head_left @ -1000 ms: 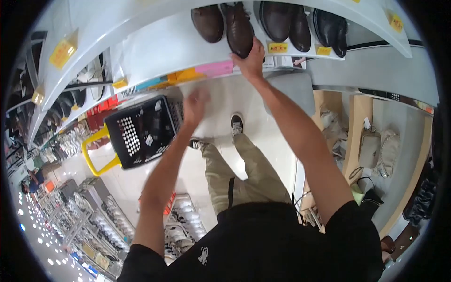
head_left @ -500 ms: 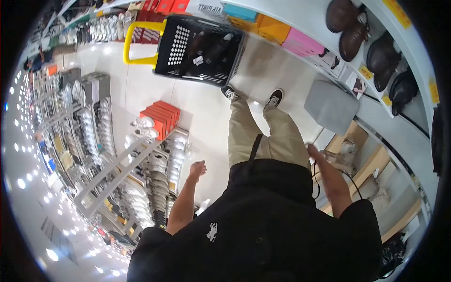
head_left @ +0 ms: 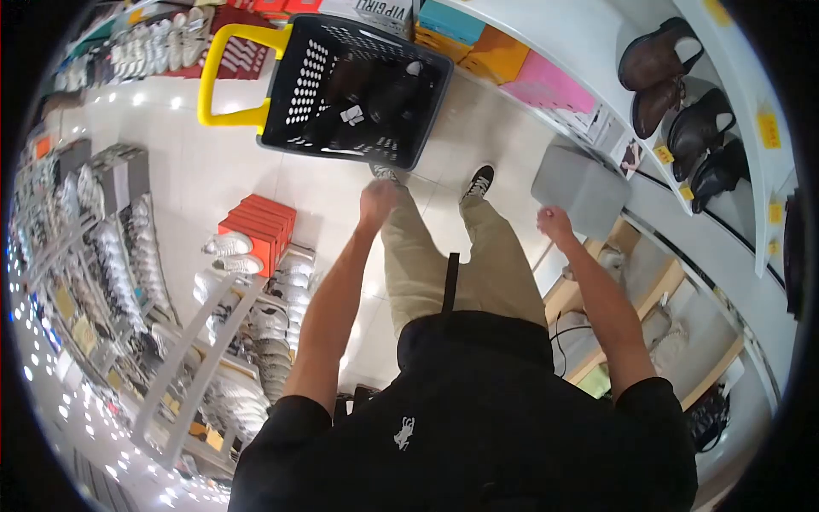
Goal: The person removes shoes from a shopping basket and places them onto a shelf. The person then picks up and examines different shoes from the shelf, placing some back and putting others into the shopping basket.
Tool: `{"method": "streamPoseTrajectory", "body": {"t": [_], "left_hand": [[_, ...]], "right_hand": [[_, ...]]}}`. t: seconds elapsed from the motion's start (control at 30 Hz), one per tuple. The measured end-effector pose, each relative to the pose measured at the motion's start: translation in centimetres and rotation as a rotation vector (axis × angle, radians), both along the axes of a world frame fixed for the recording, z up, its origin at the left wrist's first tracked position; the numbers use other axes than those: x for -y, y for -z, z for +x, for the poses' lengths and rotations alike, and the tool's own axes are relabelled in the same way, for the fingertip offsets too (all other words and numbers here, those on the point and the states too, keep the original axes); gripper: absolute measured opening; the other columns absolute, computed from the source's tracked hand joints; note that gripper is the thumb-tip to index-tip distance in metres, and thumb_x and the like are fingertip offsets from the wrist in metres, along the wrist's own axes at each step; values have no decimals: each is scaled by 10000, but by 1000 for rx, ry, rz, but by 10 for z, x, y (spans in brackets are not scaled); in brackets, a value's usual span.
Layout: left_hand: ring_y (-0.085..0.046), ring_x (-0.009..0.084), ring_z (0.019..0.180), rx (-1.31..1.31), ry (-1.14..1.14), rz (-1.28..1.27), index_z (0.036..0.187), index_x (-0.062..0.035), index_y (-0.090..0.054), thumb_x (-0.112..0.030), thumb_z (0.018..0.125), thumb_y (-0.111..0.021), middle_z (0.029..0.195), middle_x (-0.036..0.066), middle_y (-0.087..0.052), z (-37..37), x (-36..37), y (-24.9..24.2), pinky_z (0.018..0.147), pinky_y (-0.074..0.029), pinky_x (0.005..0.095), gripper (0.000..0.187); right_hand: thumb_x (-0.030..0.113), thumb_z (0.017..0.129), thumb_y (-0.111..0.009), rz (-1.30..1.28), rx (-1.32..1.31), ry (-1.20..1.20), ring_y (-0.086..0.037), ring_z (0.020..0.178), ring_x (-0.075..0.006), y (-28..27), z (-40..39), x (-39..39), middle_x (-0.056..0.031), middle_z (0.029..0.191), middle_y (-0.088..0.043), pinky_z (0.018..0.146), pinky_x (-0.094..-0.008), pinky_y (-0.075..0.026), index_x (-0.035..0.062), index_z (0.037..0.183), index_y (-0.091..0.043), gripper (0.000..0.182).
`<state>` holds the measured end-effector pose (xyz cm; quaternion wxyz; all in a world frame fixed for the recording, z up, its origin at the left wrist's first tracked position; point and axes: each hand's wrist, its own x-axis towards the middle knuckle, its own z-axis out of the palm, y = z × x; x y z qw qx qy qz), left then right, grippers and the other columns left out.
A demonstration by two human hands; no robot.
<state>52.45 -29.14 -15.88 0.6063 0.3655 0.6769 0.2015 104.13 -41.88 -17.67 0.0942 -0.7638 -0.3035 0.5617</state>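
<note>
My left hand (head_left: 380,205) is reached out in front of me, over my left shin and just short of the near edge of a black basket (head_left: 354,155). Its fingers are curled in, with nothing seen in them. The basket has a yellow handle (head_left: 207,81) and holds dark shoes (head_left: 394,94) with a small white tag. My right hand (head_left: 555,222) is raised at the near left corner of a grey stool (head_left: 580,189), fingers curled and no object visible in them.
Orange shoe boxes (head_left: 264,224) with white shoes (head_left: 229,245) stand at the left, by long shoe racks (head_left: 273,346). Shelves of brown and black shoes (head_left: 661,68) line the right. Coloured boxes (head_left: 490,55) sit beyond the basket. A thin black cable (head_left: 559,341) hangs near my right thigh.
Both hands have moved forward, the left toward the basket and the right up beside the stool. The basket appears nearer and further left, and the surroundings have shifted in view.
</note>
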Motion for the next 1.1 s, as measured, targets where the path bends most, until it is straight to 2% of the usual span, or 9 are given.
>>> {"method": "streamPoseTrajectory", "body": {"t": [0.07, 0.13, 0.23, 0.33, 0.47, 0.63, 0.77, 0.87, 1.1], "left_hand": [[-689, 259, 714, -326, 286, 362, 933, -23, -671, -240, 938, -552, 871, 141, -695, 1, -60, 37, 659, -543, 387, 247], [-700, 350, 833, -226, 170, 90, 1050, -5, -647, -295, 894, -624, 953, 196, -691, 11, -131, 14, 758, -554, 449, 330], [-657, 437, 1036, -453, 245, 189, 1328, 85, -400, -344, 788, -769, 1124, 310, -633, -1, -176, 112, 967, -511, 462, 783], [-630, 453, 1120, -456, 356, -82, 1347, 100, -356, -338, 784, -786, 1225, 345, -594, -1, -208, 129, 982, -504, 458, 833], [-604, 465, 1165, -413, 292, -4, 1340, 107, -351, -392, 767, -817, 1211, 348, -608, -1, -203, 157, 1013, -482, 462, 892], [-701, 204, 789, 240, -191, -301, 1219, 78, -506, -182, 860, -755, 1098, 169, -646, -21, -216, 98, 698, -612, 319, 508], [-675, 247, 964, 557, -405, -437, 1240, -13, -530, -133, 943, -660, 1109, 127, -640, -77, -179, 40, 842, -602, 367, 346], [-663, 262, 1009, 436, -479, -469, 1235, -25, -526, -150, 945, -660, 1147, 119, -636, -106, -149, -3, 906, -580, 394, 343], [-677, 276, 991, 432, -478, -528, 1199, 5, -508, -110, 925, -668, 1117, 145, -645, -126, -127, -14, 918, -584, 397, 338]], "right_hand": [[114, 920, -652, 85, -62, 107, -635, 714, -137, -4, -54, -56, -43, 883, -653, 605, -271, -513, 22, 1050, -637, 160], [160, 944, -657, -17, -88, 174, -638, 735, -142, -27, -137, -125, -43, 885, -658, 628, -272, -524, 26, 1107, -620, 215], [251, 957, -647, -55, -349, 331, -664, 756, -168, 0, -245, -190, -78, 891, -675, 665, -298, -555, 20, 1117, -640, 282], [320, 972, -647, -123, -440, 426, -659, 813, -192, 35, -331, -245, -92, 949, -654, 741, -317, -580, 27, 1127, -612, 334], [404, 977, -629, -232, -339, 828, -671, 889, -282, 123, -377, -283, -144, 966, -646, 802, -402, -591, 32, 1246, -522, 471], [375, 993, -617, -294, -521, 1141, -668, 923, -310, 172, -383, -299, -184, 1008, -625, 811, -442, -605, 51, 1226, -516, 412], [316, 992, -632, -289, -678, 1316, -659, 833, -302, 195, -370, -313, -152, 1003, -601, 754, -409, -635, 65, 1143, -569, 299], [252, 963, -681, -217, -688, 1358, -649, 814, -297, 199, -367, -312, -147, 983, -576, 744, -431, -640, 62, 1124, -566, 274], [219, 945, -709, -257, -751, 1300, -632, 847, -274, 94, -379, -279, -110, 1013, -547, 760, -392, -628, 42, 1102, -543, 289]]}}
